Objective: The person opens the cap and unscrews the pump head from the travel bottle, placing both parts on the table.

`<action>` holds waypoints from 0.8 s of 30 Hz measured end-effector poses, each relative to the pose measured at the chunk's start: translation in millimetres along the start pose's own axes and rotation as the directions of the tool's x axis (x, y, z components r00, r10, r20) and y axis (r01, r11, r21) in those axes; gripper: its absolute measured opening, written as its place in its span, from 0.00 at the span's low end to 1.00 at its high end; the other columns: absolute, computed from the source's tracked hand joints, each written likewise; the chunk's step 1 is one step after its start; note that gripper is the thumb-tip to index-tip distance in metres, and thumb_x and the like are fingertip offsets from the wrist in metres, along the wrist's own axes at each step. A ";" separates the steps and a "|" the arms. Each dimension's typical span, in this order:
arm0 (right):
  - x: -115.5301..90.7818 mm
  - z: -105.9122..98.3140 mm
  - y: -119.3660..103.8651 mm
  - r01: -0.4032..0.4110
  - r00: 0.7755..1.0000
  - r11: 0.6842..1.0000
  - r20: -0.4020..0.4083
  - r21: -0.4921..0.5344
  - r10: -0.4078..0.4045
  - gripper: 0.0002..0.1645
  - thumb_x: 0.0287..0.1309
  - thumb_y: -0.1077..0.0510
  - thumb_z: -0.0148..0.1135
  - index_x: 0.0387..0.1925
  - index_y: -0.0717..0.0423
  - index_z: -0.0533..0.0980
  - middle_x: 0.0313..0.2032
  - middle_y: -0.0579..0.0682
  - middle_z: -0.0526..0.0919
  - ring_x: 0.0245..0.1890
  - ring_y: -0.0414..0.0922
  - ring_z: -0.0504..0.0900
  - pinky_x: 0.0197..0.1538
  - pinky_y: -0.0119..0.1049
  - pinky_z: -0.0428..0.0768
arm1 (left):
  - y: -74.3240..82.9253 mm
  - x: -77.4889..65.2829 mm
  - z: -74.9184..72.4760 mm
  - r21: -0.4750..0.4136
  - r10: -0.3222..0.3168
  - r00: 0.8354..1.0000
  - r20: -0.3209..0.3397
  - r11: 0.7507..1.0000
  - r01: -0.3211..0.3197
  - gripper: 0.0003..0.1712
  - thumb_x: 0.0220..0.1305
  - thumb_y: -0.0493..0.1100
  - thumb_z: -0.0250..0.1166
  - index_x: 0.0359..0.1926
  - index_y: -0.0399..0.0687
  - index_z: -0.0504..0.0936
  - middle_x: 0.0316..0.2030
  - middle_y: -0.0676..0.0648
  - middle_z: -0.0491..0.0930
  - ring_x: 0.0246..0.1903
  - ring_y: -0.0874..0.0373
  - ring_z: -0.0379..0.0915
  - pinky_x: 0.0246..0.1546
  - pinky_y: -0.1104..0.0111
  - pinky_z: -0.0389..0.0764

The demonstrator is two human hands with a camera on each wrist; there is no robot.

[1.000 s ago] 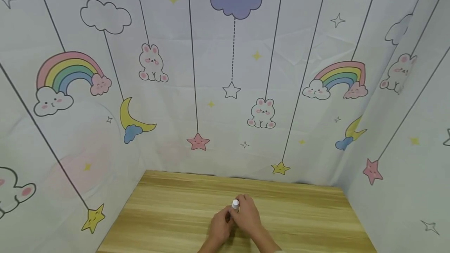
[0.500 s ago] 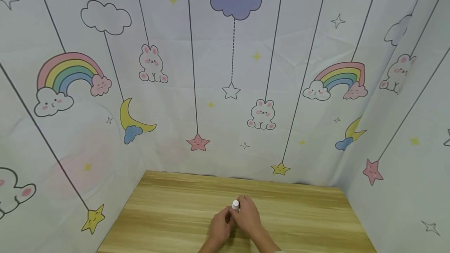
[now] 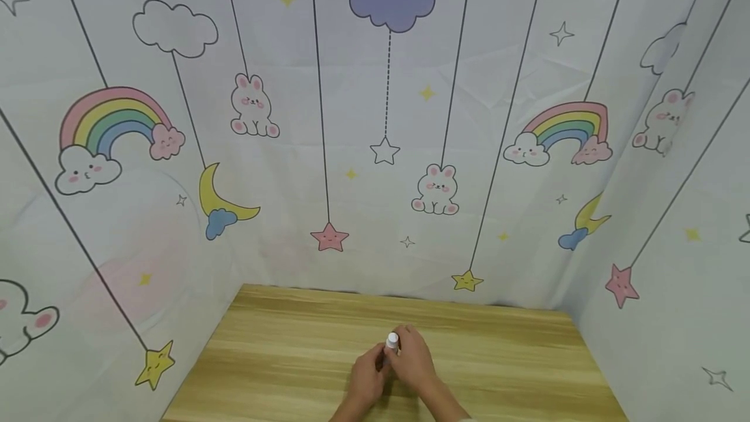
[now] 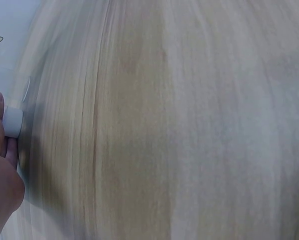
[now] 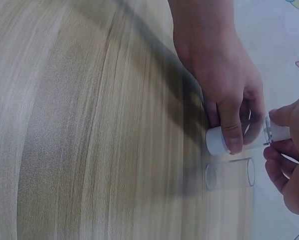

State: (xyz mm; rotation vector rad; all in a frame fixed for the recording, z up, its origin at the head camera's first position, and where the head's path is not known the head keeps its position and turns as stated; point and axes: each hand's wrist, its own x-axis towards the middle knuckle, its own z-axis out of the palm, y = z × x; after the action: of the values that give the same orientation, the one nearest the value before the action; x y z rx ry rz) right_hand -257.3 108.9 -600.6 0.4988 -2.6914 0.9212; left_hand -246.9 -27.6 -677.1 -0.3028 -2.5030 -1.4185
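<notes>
2 hands grip a smooth cylindrical vial.

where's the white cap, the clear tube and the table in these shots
white cap (image 5: 217,140), right wrist view, on its round side
clear tube (image 5: 229,174), right wrist view, mid-wall of the lying tube
table (image 3: 281,344), head view, bare wood left of the hands

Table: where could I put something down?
Bare table lies left of the left hand, right of the right hand, and behind both up to the curtain. The front middle is crowded: hands hold a capped tube, a clear tube beside.
</notes>
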 end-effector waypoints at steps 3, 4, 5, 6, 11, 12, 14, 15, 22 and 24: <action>-1.6 -1.8 -0.6 0.006 1.000 0.999 -0.004 0.041 -0.005 0.14 0.59 0.64 0.76 0.41 0.56 0.78 0.35 0.44 0.76 0.34 0.40 0.74 0.35 0.36 0.76 | -0.4 -0.2 0.4 0.000 -0.001 1.000 -0.001 1.000 0.001 0.17 0.67 0.36 0.74 0.56 0.47 0.87 0.50 0.45 0.90 0.49 0.51 0.88 0.48 0.60 0.89; -2.1 -2.1 -0.5 0.006 1.000 0.999 -0.004 0.053 -0.006 0.14 0.59 0.64 0.76 0.41 0.55 0.77 0.36 0.44 0.77 0.35 0.41 0.76 0.37 0.37 0.78 | -0.7 -0.2 0.5 0.000 0.003 1.000 -0.004 1.000 -0.003 0.17 0.67 0.36 0.74 0.56 0.47 0.87 0.49 0.45 0.90 0.48 0.52 0.88 0.48 0.60 0.89; -2.7 -2.7 -0.5 0.005 1.000 0.998 -0.003 0.064 -0.005 0.15 0.60 0.64 0.76 0.42 0.55 0.76 0.36 0.44 0.78 0.36 0.41 0.77 0.38 0.38 0.79 | -1.3 -0.1 0.7 0.000 0.006 1.000 -0.005 1.000 -0.006 0.17 0.67 0.36 0.74 0.55 0.47 0.87 0.49 0.45 0.90 0.48 0.52 0.88 0.48 0.60 0.89; -3.2 -3.2 -0.4 0.006 1.000 0.997 -0.002 0.075 -0.006 0.15 0.60 0.64 0.76 0.42 0.54 0.76 0.37 0.44 0.79 0.37 0.42 0.79 0.39 0.39 0.81 | -1.6 -0.1 0.8 -0.001 0.007 1.000 -0.005 1.000 -0.007 0.16 0.67 0.37 0.74 0.55 0.47 0.87 0.49 0.45 0.90 0.48 0.52 0.88 0.47 0.61 0.89; -4.6 -4.4 1.8 0.021 1.000 0.996 0.010 0.091 -0.022 0.15 0.62 0.64 0.75 0.43 0.53 0.75 0.39 0.44 0.81 0.41 0.45 0.83 0.43 0.43 0.84 | -2.0 -0.5 0.6 -0.011 0.006 1.000 -0.006 1.000 -0.006 0.16 0.67 0.37 0.74 0.55 0.47 0.87 0.49 0.44 0.90 0.48 0.50 0.88 0.47 0.61 0.89; -4.6 -4.6 2.1 0.028 1.000 0.995 0.011 0.092 -0.029 0.15 0.62 0.64 0.75 0.43 0.53 0.75 0.39 0.44 0.81 0.40 0.45 0.83 0.43 0.42 0.84 | -1.5 -0.7 0.5 -0.010 0.004 1.000 -0.008 1.000 -0.005 0.16 0.67 0.37 0.74 0.55 0.47 0.87 0.49 0.44 0.90 0.48 0.50 0.88 0.47 0.61 0.89; -5.0 -5.3 2.4 0.042 0.999 0.995 0.012 0.092 -0.044 0.14 0.62 0.64 0.75 0.43 0.53 0.76 0.39 0.43 0.81 0.40 0.44 0.82 0.42 0.41 0.83 | -1.3 -0.8 0.7 -0.006 0.006 1.000 -0.014 1.000 -0.006 0.16 0.66 0.36 0.74 0.54 0.47 0.87 0.49 0.44 0.90 0.47 0.50 0.89 0.47 0.60 0.89; -5.1 -5.4 2.8 0.052 0.999 0.994 0.011 0.093 -0.053 0.14 0.62 0.65 0.75 0.43 0.53 0.76 0.39 0.44 0.81 0.40 0.44 0.82 0.42 0.41 0.83 | -0.7 -0.8 0.6 0.001 0.015 1.000 -0.020 1.000 -0.015 0.17 0.65 0.36 0.75 0.54 0.46 0.87 0.48 0.43 0.90 0.47 0.50 0.89 0.47 0.60 0.89; -4.7 -5.3 4.7 0.075 0.997 0.992 0.022 0.097 -0.078 0.15 0.62 0.67 0.74 0.44 0.54 0.76 0.40 0.45 0.82 0.41 0.45 0.83 0.43 0.42 0.85 | 0.5 -1.9 0.4 0.008 0.013 1.000 -0.017 1.000 -0.013 0.18 0.65 0.34 0.74 0.55 0.45 0.86 0.48 0.43 0.90 0.46 0.49 0.89 0.46 0.61 0.89; -4.4 -4.7 5.6 0.073 0.997 0.992 0.027 0.099 -0.076 0.15 0.62 0.67 0.74 0.44 0.54 0.76 0.40 0.45 0.82 0.41 0.44 0.83 0.43 0.42 0.85 | 0.0 -2.0 0.1 0.003 0.013 1.000 -0.009 1.000 -0.013 0.18 0.66 0.34 0.74 0.55 0.45 0.86 0.48 0.43 0.90 0.46 0.49 0.89 0.46 0.61 0.89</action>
State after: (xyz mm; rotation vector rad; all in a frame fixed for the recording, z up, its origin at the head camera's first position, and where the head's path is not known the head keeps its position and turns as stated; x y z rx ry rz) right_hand -254.9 117.1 -601.5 0.6337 -2.6446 1.0360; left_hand -245.0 -27.7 -677.8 -0.3104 -2.4915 -1.4075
